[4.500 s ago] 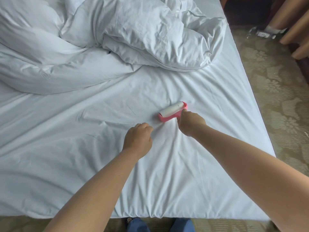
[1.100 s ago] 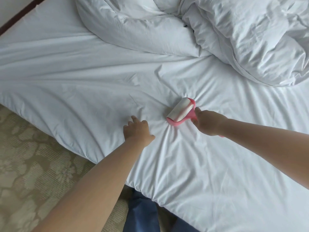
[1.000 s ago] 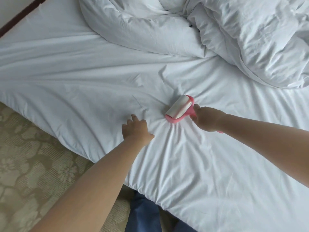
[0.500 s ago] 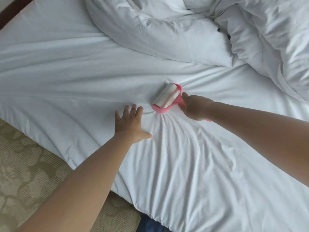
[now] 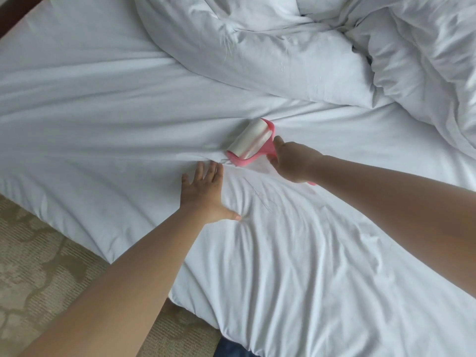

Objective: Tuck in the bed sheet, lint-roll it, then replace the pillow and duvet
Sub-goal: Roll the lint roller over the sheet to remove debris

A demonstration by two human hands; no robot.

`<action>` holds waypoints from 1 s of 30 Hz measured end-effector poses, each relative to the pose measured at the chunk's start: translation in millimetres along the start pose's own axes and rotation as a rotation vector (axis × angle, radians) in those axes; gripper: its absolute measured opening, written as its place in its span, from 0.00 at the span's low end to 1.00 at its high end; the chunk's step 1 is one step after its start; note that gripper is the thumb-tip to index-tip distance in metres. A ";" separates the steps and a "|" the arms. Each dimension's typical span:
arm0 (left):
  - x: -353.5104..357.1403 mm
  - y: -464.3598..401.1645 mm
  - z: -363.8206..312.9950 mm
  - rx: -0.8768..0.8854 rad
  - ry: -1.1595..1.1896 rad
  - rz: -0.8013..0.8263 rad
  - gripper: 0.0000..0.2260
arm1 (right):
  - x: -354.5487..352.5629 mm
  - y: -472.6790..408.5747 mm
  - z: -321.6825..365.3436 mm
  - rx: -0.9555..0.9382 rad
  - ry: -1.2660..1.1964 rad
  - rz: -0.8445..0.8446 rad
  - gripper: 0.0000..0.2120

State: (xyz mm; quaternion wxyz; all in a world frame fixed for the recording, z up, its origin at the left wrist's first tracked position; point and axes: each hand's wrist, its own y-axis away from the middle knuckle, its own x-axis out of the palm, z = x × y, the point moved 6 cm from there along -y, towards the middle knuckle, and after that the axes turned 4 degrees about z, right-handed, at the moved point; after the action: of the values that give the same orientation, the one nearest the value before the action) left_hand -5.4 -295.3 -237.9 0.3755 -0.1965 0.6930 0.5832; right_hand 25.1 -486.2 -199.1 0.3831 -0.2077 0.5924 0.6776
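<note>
A white bed sheet [image 5: 103,119] covers the mattress and is creased around my hands. My right hand [image 5: 291,161] grips the pink handle of a lint roller [image 5: 251,141], whose white roll lies on the sheet near the middle of the bed. My left hand [image 5: 203,194] presses flat on the sheet just left of the roller, fingers straight and spread. A crumpled white duvet [image 5: 257,47] is bunched at the far side of the bed and runs on to the right. I cannot pick out a pillow.
Patterned beige carpet [image 5: 38,266] lies beyond the bed's near left edge. A dark wooden frame edge [image 5: 15,16] shows at the top left. Blue fabric [image 5: 231,350] shows at the bottom, under the sheet's edge.
My left hand has uncurled from the sheet and now lies flat with straight fingers. The roller has moved farther across the sheet toward the duvet. My view has swung left and closer.
</note>
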 end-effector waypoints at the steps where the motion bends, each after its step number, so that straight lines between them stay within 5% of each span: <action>1: -0.1 1.7 0.4 -0.002 -0.004 0.002 0.57 | 0.5 1.7 -0.7 0.000 -0.003 -0.002 0.21; 11: 8.7 32.2 -23.4 -0.065 0.013 -0.037 0.44 | 18.0 50.2 -41.2 0.000 0.042 -0.016 0.20; 22: 39.2 82.0 -78.2 -0.080 -0.008 -0.015 0.47 | 39.8 126.2 -103.6 0.046 0.141 -0.002 0.20; 30: 52.0 103.1 -91.3 -0.192 -0.011 -0.011 0.48 | 44.3 157.9 -85.2 -0.129 0.128 -0.104 0.15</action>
State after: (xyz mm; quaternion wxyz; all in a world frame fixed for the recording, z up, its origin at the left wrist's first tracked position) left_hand -138.6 -349.0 -205.3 0.3621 -0.2320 0.6307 0.6459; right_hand -137.9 -556.8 -148.1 0.3650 -0.3054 0.5593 0.6787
